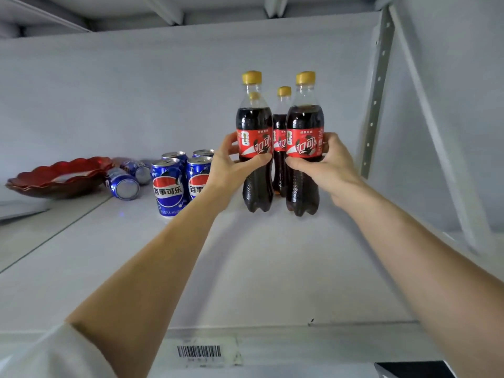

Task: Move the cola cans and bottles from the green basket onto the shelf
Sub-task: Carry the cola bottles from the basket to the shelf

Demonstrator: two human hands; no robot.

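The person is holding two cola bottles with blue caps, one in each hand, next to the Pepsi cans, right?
Almost. The head view shows the caps are yellow, not blue. The left hand grips one cola bottle and the right hand grips the other, beside the Pepsi cans.

On the shelf (259, 268), two bottles (255, 165) stand side by side in front, more behind them. Upright cans (167, 184) stand left of them, toppled cans (122, 184) and a dish (58, 177) farther left.
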